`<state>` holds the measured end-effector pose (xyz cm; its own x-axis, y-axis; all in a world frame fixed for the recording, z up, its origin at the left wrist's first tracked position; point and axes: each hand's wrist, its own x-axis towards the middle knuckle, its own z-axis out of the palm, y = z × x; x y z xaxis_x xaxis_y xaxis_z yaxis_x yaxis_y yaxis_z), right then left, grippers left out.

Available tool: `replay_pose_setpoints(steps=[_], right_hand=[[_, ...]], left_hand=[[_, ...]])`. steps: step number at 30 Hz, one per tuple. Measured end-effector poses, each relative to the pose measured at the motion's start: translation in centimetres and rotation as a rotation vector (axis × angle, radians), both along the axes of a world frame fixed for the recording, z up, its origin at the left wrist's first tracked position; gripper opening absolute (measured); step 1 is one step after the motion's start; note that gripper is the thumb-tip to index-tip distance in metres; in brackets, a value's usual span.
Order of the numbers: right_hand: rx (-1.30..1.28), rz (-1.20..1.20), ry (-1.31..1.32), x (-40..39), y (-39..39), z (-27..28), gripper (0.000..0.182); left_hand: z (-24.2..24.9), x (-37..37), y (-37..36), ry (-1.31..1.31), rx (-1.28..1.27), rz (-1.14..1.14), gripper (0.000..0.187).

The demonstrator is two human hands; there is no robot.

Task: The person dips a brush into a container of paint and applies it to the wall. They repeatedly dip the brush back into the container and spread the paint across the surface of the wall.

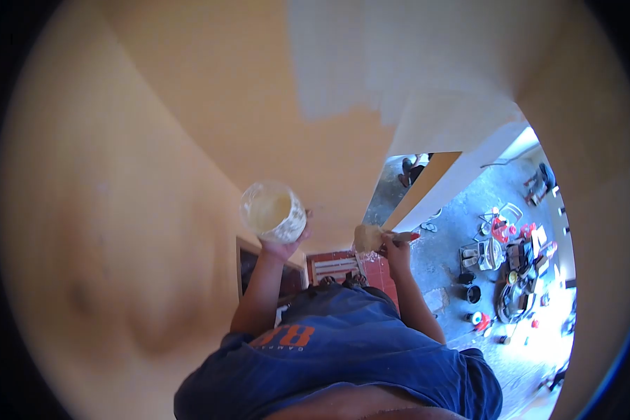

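My left hand [284,248] is closed round the lower side of a round, see-through tub [273,211]. Pale cream paint lies inside the tub, and its outer wall is smeared white. On the right, my right hand [397,246] grips a paintbrush [369,239] with a wide, beige-coated head pointing left and a red tip on its handle. Both things are held up in front of the orange-tan wall [252,105], apart from it. A pale grey-white patch [343,63] covers the wall's upper part.
Far below on the right, a grey floor [434,273] bears a black bucket [473,294], a white chair [511,213] and cluttered tools. Beneath me is a red surface [376,269] with white specks. A wall opening [399,189] shows part of another person.
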<state>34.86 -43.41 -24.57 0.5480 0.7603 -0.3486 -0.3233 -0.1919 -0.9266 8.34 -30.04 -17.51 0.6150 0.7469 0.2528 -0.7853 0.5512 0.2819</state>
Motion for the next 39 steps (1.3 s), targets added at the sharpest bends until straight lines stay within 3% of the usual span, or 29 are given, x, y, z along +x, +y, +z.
replay_pose_setpoints(steps=[5, 7, 13, 17, 20, 22, 28, 32, 35, 37, 39], right_hand=[[0.058, 0.041, 0.045, 0.3, 1.0, 2.8, 0.029], [0.174, -0.010, 0.184, -0.5, 1.2, 5.3, 0.028], [0.228, 0.025, 0.293, -1.1, 0.8, 8.5, 0.031], [0.217, 0.044, 0.300, -0.7, 0.7, 8.8, 0.031], [0.206, 0.028, 0.317, -0.8, 0.6, 10.1, 0.033], [0.255, 0.085, 0.336, -0.8, 0.6, 10.5, 0.035], [0.411, 0.105, 0.450, -2.2, 0.2, 14.1, 0.039], [0.543, 0.089, 0.436, -2.3, 0.2, 15.6, 0.040], [0.712, 0.140, 0.423, -2.4, 0.2, 17.2, 0.041], [0.807, 0.169, 0.303, -3.5, 0.3, 17.9, 0.044], [0.814, 0.224, 0.215, -3.4, 0.2, 17.8, 0.045]], left_hand=[[3.6, 0.7, -0.3, 0.072, -0.012, 0.094, 0.068], [4.1, 0.5, -0.3, 0.183, -0.044, 0.100, 0.068], [4.3, 0.5, -0.6, 0.150, 0.062, 0.088, 0.070], [2.1, -0.1, -0.2, 0.044, 0.020, 0.024, 0.071], [1.3, -0.3, -0.4, -0.003, -0.157, 0.055, 0.073], [0.6, -0.7, -0.2, -0.030, 0.009, 0.009, 0.075], [1.2, -0.8, -0.4, 0.099, 0.105, -0.057, 0.081], [1.0, -0.5, -0.7, 0.092, 0.095, -0.078, 0.083], [1.3, 0.1, -1.1, 0.266, 0.048, -0.014, 0.082], [0.9, 0.1, -1.4, 0.443, 0.004, 0.068, 0.082], [0.0, 0.2, -1.2, 0.410, 0.009, 0.042, 0.081]])
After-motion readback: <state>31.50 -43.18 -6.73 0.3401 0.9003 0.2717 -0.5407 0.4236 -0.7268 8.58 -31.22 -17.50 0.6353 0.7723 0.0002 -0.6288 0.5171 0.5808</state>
